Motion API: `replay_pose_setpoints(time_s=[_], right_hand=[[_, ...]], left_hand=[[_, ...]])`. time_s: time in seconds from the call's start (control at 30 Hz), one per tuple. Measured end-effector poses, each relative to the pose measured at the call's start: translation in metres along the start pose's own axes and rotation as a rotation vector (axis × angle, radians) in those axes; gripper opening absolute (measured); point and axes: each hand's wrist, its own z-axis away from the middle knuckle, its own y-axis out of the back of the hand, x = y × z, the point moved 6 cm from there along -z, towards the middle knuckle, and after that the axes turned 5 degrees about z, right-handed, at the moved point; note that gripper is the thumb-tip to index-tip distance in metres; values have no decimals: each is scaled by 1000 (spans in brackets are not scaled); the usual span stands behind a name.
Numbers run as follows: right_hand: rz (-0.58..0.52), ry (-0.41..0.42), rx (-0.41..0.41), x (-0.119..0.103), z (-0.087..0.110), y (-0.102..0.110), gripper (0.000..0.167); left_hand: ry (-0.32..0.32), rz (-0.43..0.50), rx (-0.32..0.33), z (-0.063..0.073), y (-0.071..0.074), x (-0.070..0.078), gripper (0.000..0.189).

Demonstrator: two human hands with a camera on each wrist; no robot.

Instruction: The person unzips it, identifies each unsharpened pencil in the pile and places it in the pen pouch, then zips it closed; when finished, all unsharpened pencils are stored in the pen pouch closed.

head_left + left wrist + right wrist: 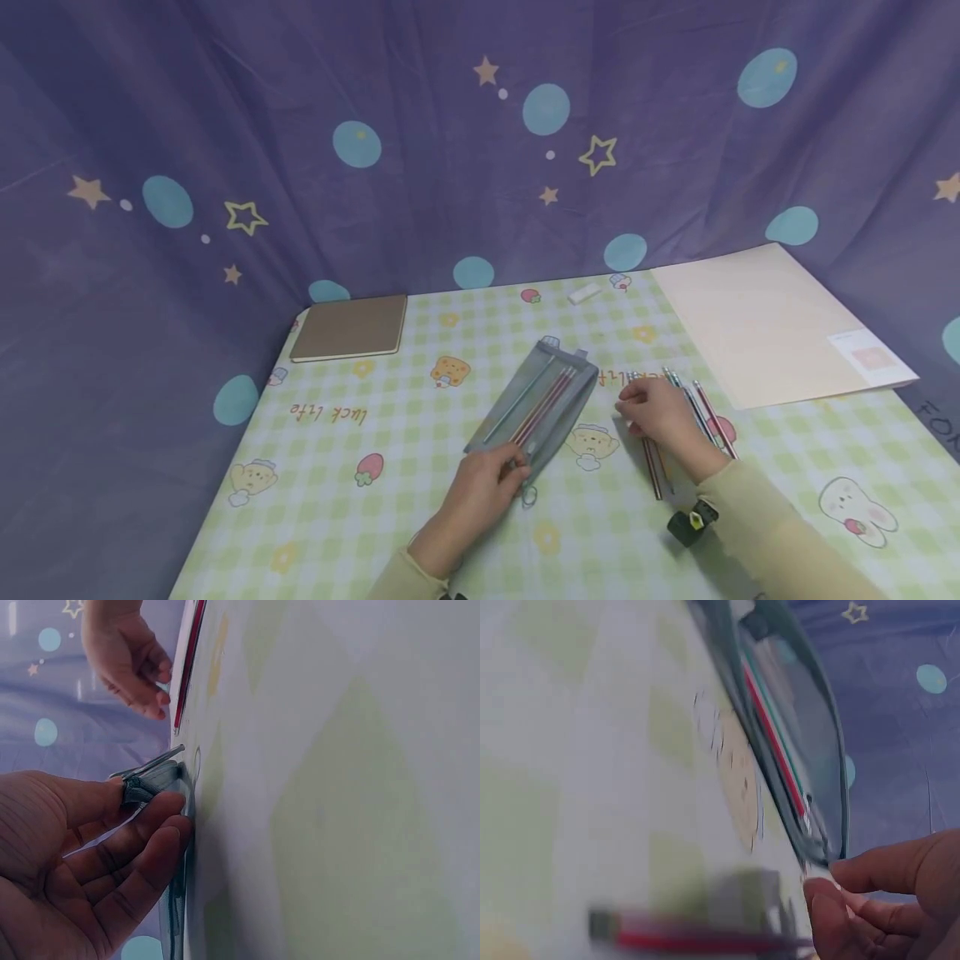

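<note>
A grey see-through zip pencil case lies in the middle of the table with several pencils inside. My left hand pinches its near end between thumb and fingers; the left wrist view shows the case edge in that grip. To the right, my right hand hovers over loose pencils, its fingers loosely bent and nothing visible in them. More pencils lie beside that hand, partly hidden by it. In the right wrist view, one red pencil is blurred below the fingers.
A brown notebook lies at the back left. At the back is a white eraser. A large cream sheet or folder with a label covers the back right. A purple patterned curtain stands behind the table.
</note>
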Motion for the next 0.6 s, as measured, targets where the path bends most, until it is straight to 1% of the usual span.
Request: replay_pose_setpoints(time_s=[0.13,0.2,0.43,0.6], right_hand=[[199,58,74,2,2,12,12],[265,74,97,3,3,14,13],[335,93,114,4,3,12,17],[378,81,87,1,5,11,10]], left_hand=[[17,-2,-5,-1,0,-1,7],[23,-3,-7,-1,0,-1,6],[33,7,-13,-1,-1,-2,6],[32,5,-12,-1,-1,-2,6]])
